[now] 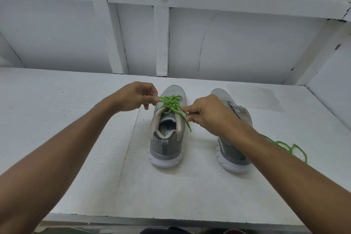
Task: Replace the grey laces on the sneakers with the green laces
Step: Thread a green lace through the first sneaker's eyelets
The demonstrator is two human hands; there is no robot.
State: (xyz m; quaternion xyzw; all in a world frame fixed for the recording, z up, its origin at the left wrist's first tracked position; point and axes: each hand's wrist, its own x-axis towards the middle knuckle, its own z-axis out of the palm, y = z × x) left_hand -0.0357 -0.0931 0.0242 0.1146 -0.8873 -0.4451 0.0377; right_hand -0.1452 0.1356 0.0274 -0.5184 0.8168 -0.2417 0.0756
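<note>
Two grey sneakers stand side by side on the white table [76, 138], heels toward me. The left sneaker [167, 138] carries a green lace [171, 105] threaded across its top. My left hand [133, 97] pinches a loop of that lace on the shoe's left side. My right hand [209, 114] pinches the lace on the right side, and one loose end hangs down past the shoe's collar. The right sneaker [233, 157] is partly hidden behind my right hand and forearm; no lace shows on it. A second green lace [292, 148] lies loose on the table to its right.
A white panelled wall [190, 40] with wooden battens rises right behind the table. The table's front edge [171, 218] runs along the bottom of the view, with dark shapes below it.
</note>
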